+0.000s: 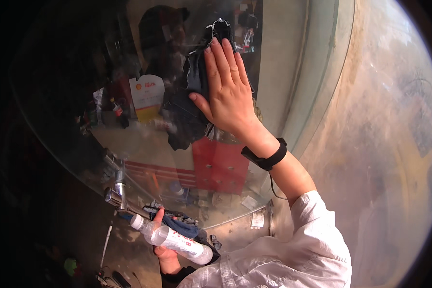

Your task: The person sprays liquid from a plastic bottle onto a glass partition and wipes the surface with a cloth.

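Note:
My right hand (pixel 229 86) lies flat, fingers stretched out, against a dark ragged cloth (pixel 195 72) pressed to an upright glass pane (pixel 177 163). Frayed white threads show along the cloth's upper edge, and a loose part hangs down below the thumb. A black band circles the right wrist. Lower down, my left hand (pixel 167 253) is closed around a clear plastic bottle (pixel 177 241) with a white cap and a pale label, tilted with its cap toward the upper left. Behind the bottle is a bunched blue cloth (pixel 180 226); whether the left hand holds it too, I cannot tell.
A shiny metal handle (pixel 120 188) stands out from the glass by the bottle's cap. Through or reflected in the pane appear a white-and-yellow sign (pixel 148 93) and a red cabinet (pixel 221 165). A pale frame (pixel 285 62) and a stained wall (pixel 379 125) are on the right.

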The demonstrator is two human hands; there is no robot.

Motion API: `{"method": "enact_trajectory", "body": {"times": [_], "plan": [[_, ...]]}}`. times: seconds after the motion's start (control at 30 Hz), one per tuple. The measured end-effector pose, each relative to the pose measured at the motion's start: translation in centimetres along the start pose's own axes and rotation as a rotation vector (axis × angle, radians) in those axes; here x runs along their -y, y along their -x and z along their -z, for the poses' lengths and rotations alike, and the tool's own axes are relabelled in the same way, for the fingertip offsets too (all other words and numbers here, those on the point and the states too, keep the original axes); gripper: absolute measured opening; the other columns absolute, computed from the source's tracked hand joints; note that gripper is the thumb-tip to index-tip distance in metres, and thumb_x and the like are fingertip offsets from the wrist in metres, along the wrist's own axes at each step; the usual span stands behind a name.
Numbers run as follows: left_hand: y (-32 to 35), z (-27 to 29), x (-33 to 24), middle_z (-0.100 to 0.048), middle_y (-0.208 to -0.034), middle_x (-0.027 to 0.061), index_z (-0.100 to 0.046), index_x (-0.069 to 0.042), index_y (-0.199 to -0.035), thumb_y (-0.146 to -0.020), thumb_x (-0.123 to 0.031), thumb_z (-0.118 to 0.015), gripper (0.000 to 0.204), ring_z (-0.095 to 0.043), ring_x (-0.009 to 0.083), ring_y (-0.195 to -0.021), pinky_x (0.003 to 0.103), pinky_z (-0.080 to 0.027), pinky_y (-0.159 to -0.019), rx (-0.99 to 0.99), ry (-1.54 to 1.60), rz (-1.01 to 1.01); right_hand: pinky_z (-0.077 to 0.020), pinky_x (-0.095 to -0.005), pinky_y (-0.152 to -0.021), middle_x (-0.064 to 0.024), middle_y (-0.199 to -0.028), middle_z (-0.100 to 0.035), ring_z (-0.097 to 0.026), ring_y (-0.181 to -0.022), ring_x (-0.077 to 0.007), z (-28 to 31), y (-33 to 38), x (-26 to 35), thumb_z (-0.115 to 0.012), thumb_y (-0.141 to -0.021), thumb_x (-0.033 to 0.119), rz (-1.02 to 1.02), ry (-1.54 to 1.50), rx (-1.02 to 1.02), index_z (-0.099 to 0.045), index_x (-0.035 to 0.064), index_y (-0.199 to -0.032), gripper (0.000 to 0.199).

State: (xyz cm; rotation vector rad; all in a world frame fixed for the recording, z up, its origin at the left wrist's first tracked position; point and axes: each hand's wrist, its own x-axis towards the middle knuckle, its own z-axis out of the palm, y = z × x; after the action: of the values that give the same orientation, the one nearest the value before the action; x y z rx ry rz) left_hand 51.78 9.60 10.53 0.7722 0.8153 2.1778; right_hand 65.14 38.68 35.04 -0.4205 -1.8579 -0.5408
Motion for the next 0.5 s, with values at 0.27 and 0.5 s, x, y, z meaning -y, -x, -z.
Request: {"method": "enact_trajectory", "body": {"times": [0.27, 0.5], "plan": [[0.3, -0.5, -0.1, -0.042, -0.148, 0.0173, -0.031, 0.007, -0.149, -0.062, -0.049, -0.081, 0.116, -0.056, 0.0291, -0.118, 0.042, -0.048, -0.103, 0.035, 0.009, -0.011, -0.0175, -0.0474, -0.122, -0.0206, -0.158, -0.028, -0.018, -0.151, -0.0362, -1.0, 4.3, 0.9, -0.066, -0.086, 0.046, -0.050, 0.001, 0.056, -0.033, -0.0062, -0.148, 0.088], [0.0, 0.0, 0.1, -0.038, -0.152, 0.0174, -0.028, 0.008, -0.150, -0.062, -0.044, -0.080, 0.115, -0.054, 0.0294, -0.123, 0.043, -0.045, -0.107, 0.093, 0.049, 0.037, -0.0187, -0.0487, -0.121, -0.0220, -0.157, -0.029, -0.022, -0.148, -0.0387, -1.1, -2.1, 0.4, -0.066, -0.086, 0.044, 0.036, 0.020, -0.147, -0.033, -0.0075, -0.147, 0.087]]}}
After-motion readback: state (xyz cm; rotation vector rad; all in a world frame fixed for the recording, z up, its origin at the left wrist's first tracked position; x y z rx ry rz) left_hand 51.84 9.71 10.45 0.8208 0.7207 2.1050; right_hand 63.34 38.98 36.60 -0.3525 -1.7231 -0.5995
